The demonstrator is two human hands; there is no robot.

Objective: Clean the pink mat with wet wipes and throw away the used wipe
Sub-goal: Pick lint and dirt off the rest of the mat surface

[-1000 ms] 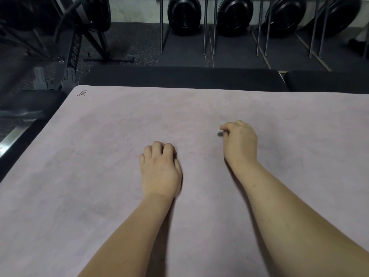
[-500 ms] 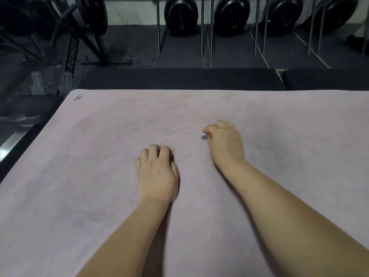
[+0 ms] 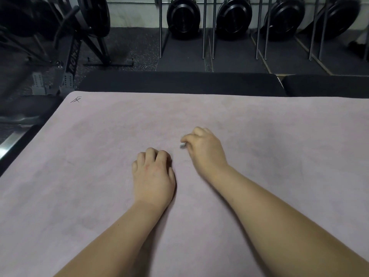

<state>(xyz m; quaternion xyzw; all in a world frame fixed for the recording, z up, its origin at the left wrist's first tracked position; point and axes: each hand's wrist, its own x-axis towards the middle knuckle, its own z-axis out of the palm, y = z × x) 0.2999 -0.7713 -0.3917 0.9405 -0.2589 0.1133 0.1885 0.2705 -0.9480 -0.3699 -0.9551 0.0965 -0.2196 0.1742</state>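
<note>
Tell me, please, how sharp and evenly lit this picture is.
Head view: dim light, no glare; the pale pink mat is sharp; the crumpled grey-white wipe pinched in the right hand is slightly smeared; the round black machine at top right is blurred.

A pink mat [image 3: 79, 176] fills most of the view. The left hand [image 3: 152, 176] rests near its middle with the fingers curled under. Just beside it, the right hand [image 3: 205, 150] pinches a wipe [image 3: 182, 145], of which only a small grey-white bit shows. A small mark [image 3: 76, 99] sits at the mat's far left corner. Black pads [image 3: 179, 82] lie along the far edge.
</note>
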